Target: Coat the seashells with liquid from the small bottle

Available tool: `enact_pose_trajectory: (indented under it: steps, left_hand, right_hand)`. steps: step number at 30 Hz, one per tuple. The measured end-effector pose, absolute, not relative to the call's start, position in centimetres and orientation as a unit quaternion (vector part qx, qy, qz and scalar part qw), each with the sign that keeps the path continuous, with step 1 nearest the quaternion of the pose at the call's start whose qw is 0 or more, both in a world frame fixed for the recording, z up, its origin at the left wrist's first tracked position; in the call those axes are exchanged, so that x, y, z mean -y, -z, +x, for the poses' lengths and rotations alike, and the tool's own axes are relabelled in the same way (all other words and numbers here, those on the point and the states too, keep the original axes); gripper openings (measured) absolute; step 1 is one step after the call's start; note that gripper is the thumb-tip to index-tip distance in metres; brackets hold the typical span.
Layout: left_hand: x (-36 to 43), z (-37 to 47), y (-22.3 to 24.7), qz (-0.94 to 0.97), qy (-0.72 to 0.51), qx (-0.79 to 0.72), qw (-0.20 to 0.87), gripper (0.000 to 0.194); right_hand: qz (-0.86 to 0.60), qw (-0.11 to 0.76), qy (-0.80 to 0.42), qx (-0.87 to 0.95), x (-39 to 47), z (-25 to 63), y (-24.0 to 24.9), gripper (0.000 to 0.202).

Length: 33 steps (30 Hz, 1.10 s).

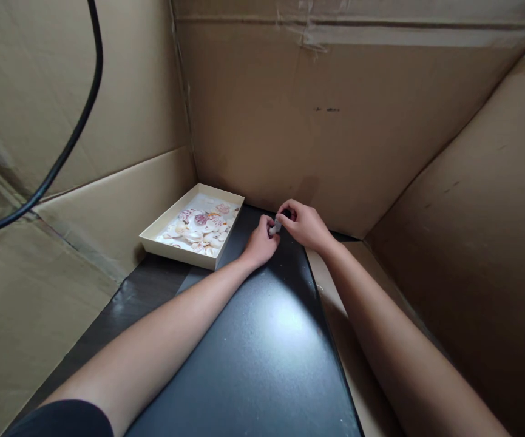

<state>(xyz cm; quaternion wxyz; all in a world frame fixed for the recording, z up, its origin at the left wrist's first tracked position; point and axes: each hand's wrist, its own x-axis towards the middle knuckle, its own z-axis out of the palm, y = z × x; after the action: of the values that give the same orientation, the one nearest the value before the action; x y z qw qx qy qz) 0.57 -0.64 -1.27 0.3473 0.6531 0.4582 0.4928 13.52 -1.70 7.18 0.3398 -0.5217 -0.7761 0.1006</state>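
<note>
Close together at the far end of the dark tabletop (244,352), both hands meet on one small pale greyish object (274,229). My left hand (261,244) is closed round its lower part. From above, the thumb and fingers of my right hand (305,224) pinch its upper end. A small dark patch shows under the right fingers; what it is I cannot tell. The fingers hide most of the object, so its kind is unclear. Just left of my left hand stands a shallow cream tray (178,255) holding several seashells (201,220), white, pinkish and purple.
Cardboard walls (335,133) enclose the table at the back and on both sides. A thick black cable (93,91) hangs down at the upper left. Right of the table's edge lies a lower strip of cardboard (330,297).
</note>
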Motion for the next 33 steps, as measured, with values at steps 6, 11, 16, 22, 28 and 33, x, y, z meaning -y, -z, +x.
enact_pose_trajectory:
  steps: [6,11,16,22,28,33]
  left_hand:
    - [0.56,0.54,1.36,0.651,-0.493,-0.458,0.351,0.028]
    - [0.46,0.6,1.44,0.638,-0.5,-0.458,0.364,0.027]
    - [0.42,0.54,1.55,0.648,-0.499,-0.453,0.355,0.027]
    - [0.54,0.52,1.38,0.647,-0.499,-0.455,0.354,0.024]
    - [0.38,0.49,1.68,0.651,-0.503,-0.447,0.352,0.024]
    - [0.59,0.44,1.56,0.653,-0.516,-0.438,0.338,0.02]
  right_hand:
    - [-0.499,0.351,-0.137,0.781,1.7,13.47,-7.28,0.018]
    - [-0.539,0.323,-0.088,0.773,1.71,13.52,-7.23,0.018]
    - [-0.52,0.333,-0.112,0.779,1.83,13.57,-7.54,0.018]
    - [-0.544,0.311,-0.075,0.776,1.63,13.9,-7.38,0.015]
    - [-0.523,0.312,-0.091,0.788,1.9,13.7,-7.43,0.015]
    - [-0.574,0.338,-0.048,0.744,2.14,13.97,-7.08,0.017]
